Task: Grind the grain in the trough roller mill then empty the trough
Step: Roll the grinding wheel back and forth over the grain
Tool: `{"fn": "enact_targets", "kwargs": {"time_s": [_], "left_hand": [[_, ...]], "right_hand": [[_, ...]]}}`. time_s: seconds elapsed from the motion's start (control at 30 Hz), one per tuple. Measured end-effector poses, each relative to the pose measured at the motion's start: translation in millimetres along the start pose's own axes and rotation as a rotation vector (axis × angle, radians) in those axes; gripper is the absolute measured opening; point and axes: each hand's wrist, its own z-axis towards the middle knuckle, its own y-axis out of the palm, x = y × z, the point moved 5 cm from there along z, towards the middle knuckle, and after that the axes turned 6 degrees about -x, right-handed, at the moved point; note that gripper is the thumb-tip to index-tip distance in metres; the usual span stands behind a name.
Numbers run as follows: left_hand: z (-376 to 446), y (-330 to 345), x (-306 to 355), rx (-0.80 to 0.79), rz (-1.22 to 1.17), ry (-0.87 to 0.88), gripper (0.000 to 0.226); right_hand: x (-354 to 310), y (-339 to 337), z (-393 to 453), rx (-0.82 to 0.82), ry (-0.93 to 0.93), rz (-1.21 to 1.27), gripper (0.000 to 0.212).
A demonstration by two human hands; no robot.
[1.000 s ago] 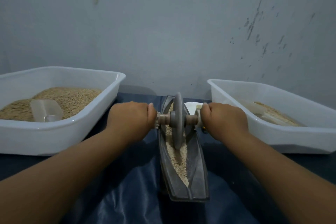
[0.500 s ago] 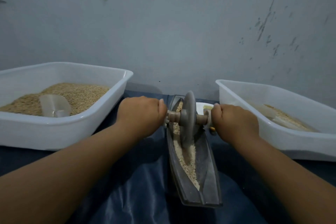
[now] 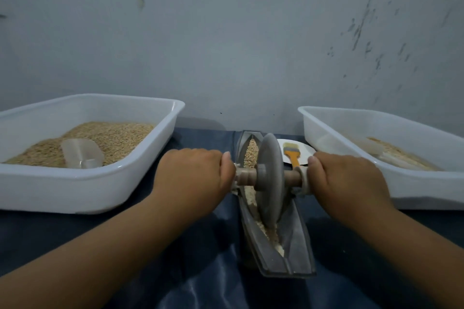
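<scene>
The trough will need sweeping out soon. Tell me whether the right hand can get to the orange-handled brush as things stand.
Probably yes. The brush lies uncovered just beyond the right hand. But that hand grips the roller's axle and must let go first.

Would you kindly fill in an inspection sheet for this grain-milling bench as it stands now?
Surface: dark blue sheet, wrinkled.
Job's things: roller wheel upright in trough; grain lies along the trough.
Clutter: left tub with grain and clear scoop; right tub with a little grain; brush on white plate.
Grippers: left hand and right hand each grip an axle end.
Cables: nothing seen.
Surroundings: scuffed grey wall.
</scene>
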Motion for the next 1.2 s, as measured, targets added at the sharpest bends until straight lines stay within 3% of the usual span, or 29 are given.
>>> {"fn": "enact_targets", "kwargs": {"time_s": [0.1, 0.2, 0.3, 0.47, 0.6, 0.8, 0.97, 1.1, 1.2], "left_hand": [[-4.6, -2.2, -1.2, 0.011, -0.011, 0.013, 0.06], [11.4, 13.0, 0.0, -0.028, 0.172, 0.13, 0.068], [40.1, 33.0, -3.4, -0.049, 0.293, 0.16, 0.044], [51.4, 40.1, -8.0, -0.118, 0.195, 0.043, 0.032], [25.4, 29.7, -6.1, -0.032, 0.077, 0.088, 0.064], [1.9, 2.1, -0.1, -0.017, -0.014, 0.055, 0.059], [36.1, 15.2, -0.7, -0.026, 0.057, -0.067, 0.049], [58.4, 25.6, 1.1, 0.004, 0.12, 0.075, 0.059], [55.6, 30.1, 1.0, -0.11, 0.092, 0.029, 0.038]], "right_hand": [[-0.2, -1.0, -0.7, 0.007, -0.013, -0.017, 0.047], [0.3, 19.4, 21.9, -0.072, 0.07, -0.06, 0.043], [6.6, 42.3, 54.4, -0.154, 0.153, 0.021, 0.045], [3.5, 45.8, 66.3, -0.136, 0.187, 0.074, 0.05], [-6.8, 25.7, 41.4, -0.127, 0.063, -0.008, 0.031], [-1.6, 2.3, 2.5, 0.008, 0.01, -0.018, 0.042], [11.9, 37.5, 21.6, -0.153, 0.153, 0.071, 0.044], [13.8, 54.3, 54.5, -0.177, 0.205, 0.121, 0.05], [11.7, 52.6, 58.3, -0.185, 0.213, 0.129, 0.049]]}}
